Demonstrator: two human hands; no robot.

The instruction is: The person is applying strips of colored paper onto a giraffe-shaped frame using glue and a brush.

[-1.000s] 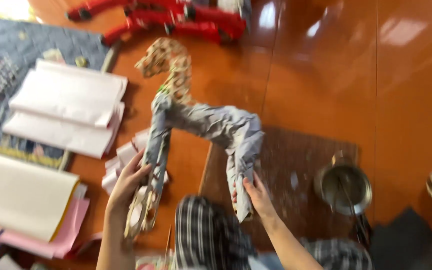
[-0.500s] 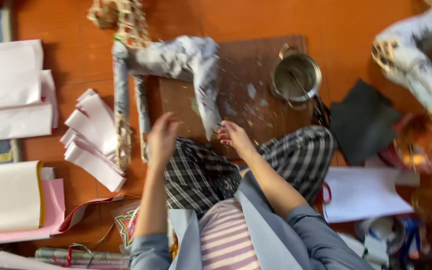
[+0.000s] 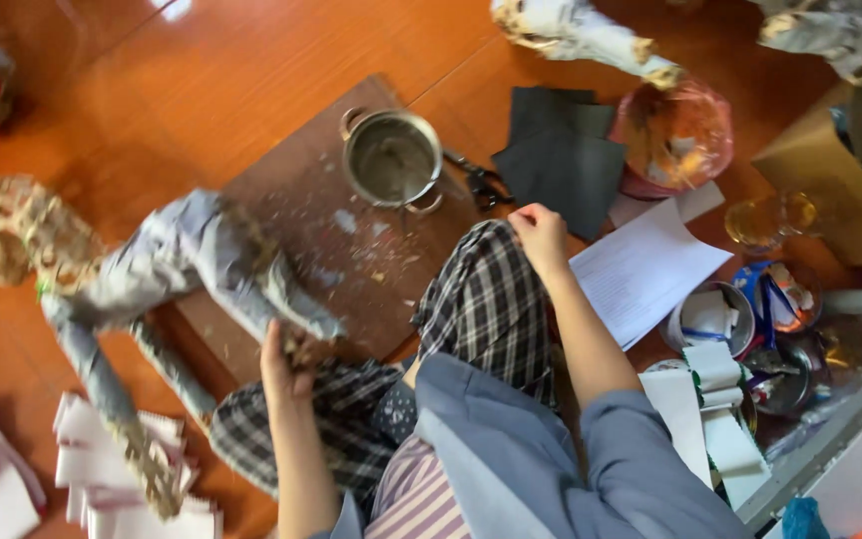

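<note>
A papier-mâché animal figure (image 3: 192, 260) with a grey paper-wrapped body and a spotted head lies tilted on the brown board (image 3: 291, 170) and the orange floor. My left hand (image 3: 286, 359) grips the end of one of its legs, just above my checked trouser knee. My right hand (image 3: 541, 235) rests on my other knee with the fingers curled and nothing in them. It lies beside a white paper sheet (image 3: 641, 269) and black sheets (image 3: 561, 150).
A metal pot (image 3: 392, 158) stands on the board, with scissors (image 3: 481, 183) next to it. White paper strips (image 3: 92, 469) are stacked at lower left. An orange bowl (image 3: 675, 135), a glass (image 3: 770, 220), small containers (image 3: 710, 319) and a second figure (image 3: 571, 30) crowd the right.
The view has swung round. My right hand has let go of the figure and moved to my knee by the white sheet. My left hand now grips a leg end.
</note>
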